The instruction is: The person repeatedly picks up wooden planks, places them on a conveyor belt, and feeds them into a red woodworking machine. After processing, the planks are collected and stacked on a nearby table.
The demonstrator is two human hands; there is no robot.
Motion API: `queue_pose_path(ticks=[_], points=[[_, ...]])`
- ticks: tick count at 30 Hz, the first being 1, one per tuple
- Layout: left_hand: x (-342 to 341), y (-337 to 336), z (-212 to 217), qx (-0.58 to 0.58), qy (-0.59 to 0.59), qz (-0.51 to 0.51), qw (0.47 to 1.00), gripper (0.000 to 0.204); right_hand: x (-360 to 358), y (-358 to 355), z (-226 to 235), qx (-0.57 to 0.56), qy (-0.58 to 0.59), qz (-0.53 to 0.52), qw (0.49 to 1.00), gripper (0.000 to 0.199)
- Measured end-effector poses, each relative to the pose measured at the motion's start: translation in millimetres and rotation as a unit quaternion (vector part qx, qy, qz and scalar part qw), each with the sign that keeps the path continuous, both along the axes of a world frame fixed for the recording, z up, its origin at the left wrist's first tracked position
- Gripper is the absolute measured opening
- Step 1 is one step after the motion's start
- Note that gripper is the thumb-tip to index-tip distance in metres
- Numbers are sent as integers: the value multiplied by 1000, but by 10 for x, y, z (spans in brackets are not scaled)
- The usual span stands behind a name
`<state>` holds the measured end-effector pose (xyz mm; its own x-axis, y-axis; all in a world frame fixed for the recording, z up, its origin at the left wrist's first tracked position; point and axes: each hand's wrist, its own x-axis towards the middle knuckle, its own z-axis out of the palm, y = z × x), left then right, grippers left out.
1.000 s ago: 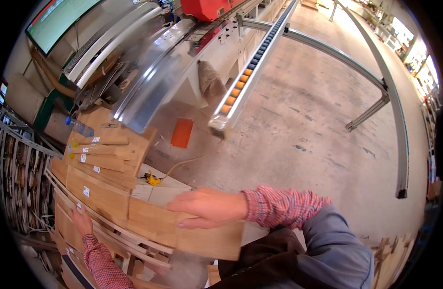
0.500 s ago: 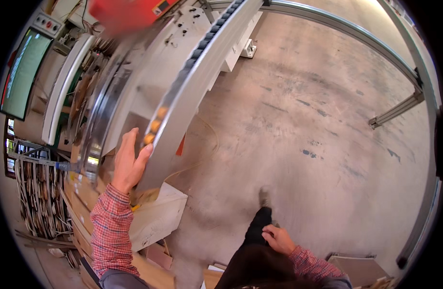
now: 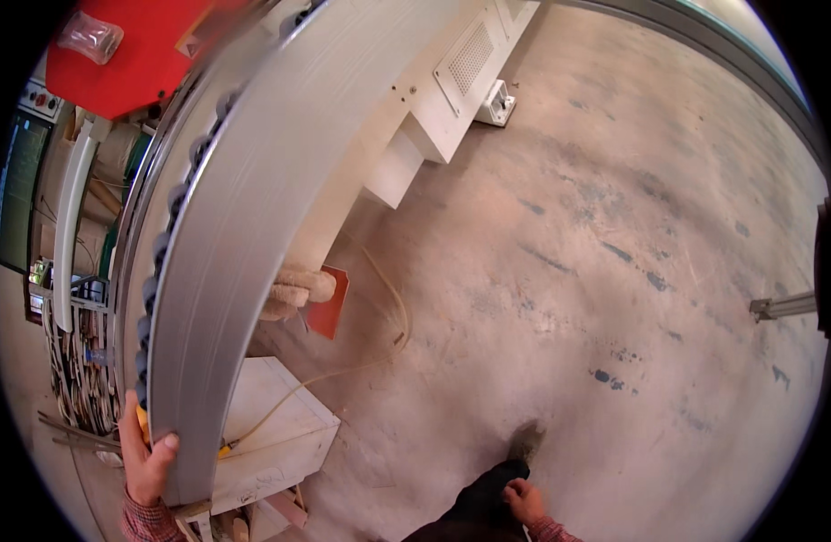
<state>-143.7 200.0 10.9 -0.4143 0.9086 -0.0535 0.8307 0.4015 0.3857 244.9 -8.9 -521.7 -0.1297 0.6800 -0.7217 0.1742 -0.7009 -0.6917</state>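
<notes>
A long grey metal rail (image 3: pixel 226 208) with a row of dark rollers (image 3: pixel 160 244) along its edge runs from the near left up to the far middle. At the rail's near end, my left hand (image 3: pixel 147 456) grips the edge, thumb on the outer face and fingers over the roller side. A bit of orange-yellow roller (image 3: pixel 143 423) shows beside these fingers. My right hand (image 3: pixel 524 501) hangs low by my dark-trousered leg (image 3: pixel 483 501), its fingers curled with nothing seen in them.
Under the rail are tan work gloves (image 3: pixel 298 291), an orange-red plate (image 3: pixel 327 305) and a white box (image 3: pixel 275 429) crossed by a yellowish hose (image 3: pixel 343 369). A red machine cover (image 3: pixel 131 68) and a screen (image 3: pixel 20 190) stand far left. A metal frame leg (image 3: pixel 781 307) stands right.
My view has moved forward along the rail, which now appears larger. My left hand has closed on the rail's edge near its end. The right hand stays low by my leg.
</notes>
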Motion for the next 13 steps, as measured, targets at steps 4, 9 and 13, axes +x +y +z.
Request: queue_pose_path(ticks=[4, 9, 13], points=[[75, 63, 54, -29, -6, 3, 1000, 93, 12, 364, 408, -55, 54, 16, 997, 19], [291, 229, 80, -23, 26, 6, 999, 82, 140, 481, 366, -13, 61, 19, 998, 18], [74, 33, 35, -36, 68, 13, 997, 96, 296, 493, 272, -23, 30, 18, 999, 16]])
